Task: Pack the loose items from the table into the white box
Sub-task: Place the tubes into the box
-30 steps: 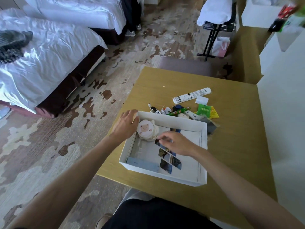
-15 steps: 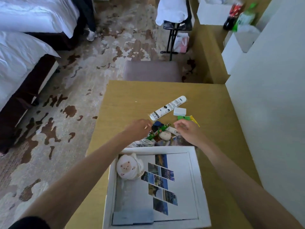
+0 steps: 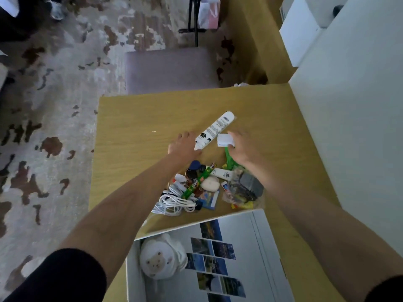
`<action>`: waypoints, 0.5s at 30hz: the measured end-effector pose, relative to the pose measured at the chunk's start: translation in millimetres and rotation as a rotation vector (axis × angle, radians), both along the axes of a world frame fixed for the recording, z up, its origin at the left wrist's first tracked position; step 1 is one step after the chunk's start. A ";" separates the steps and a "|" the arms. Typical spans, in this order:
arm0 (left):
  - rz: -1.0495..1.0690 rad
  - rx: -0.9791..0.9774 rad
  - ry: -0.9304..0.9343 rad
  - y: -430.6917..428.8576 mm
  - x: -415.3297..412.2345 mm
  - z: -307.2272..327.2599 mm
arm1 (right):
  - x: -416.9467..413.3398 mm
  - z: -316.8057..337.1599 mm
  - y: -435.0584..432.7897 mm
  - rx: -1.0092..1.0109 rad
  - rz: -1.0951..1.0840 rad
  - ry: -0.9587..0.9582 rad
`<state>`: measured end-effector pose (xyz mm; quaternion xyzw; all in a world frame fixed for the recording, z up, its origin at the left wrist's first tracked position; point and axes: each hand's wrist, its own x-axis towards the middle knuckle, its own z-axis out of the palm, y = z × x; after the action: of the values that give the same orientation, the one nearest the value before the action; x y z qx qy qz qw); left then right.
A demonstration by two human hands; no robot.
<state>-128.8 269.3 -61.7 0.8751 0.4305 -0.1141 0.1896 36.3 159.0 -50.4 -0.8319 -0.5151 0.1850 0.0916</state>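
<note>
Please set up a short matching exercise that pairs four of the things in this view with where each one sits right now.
Things:
1. white tube
2. coiled white cable
3. sheep plush
4. small white paper

Places:
A. inside the white box, at its left side
B. at the right hand fingertips
C. on the table, beside the left hand
D. at the pile's near-left edge, just outside the box

Pairs: 1-C, 2-D, 3-A, 4-B

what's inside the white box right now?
In the white cardboard box: a round white plush with a bear face at its far left corner, lying on a sheet printed with landscape photo tiles. The box's near part is out of frame.
</note>
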 end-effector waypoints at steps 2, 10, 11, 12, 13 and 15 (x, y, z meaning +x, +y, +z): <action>0.006 -0.003 -0.008 0.1 6.5 -7.4 | 0.6 -9.3 10.7 -0.038 0.033 -0.026; 0.228 -0.225 -0.227 1.5 -11.6 -4.7 | 7.0 -25.0 15.5 0.026 0.024 -0.030; 0.273 -0.274 -0.288 0.7 -19.6 1.5 | 7.3 -19.3 12.5 0.071 0.002 0.031; 0.315 -0.330 -0.364 -1.4 -28.6 9.9 | 6.6 -11.0 7.8 0.130 -0.024 0.111; 0.357 -0.392 -0.454 -5.2 -37.8 20.6 | 4.5 -0.5 0.4 0.194 -0.051 0.214; 0.429 -0.472 -0.619 -18.7 -58.3 47.8 | -4.7 28.2 -19.4 0.311 -0.092 0.439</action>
<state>-187.2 250.6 -13.9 0.6917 0.4872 0.1000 0.5236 31.6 139.6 -22.1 -0.7705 -0.4666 0.2752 0.3359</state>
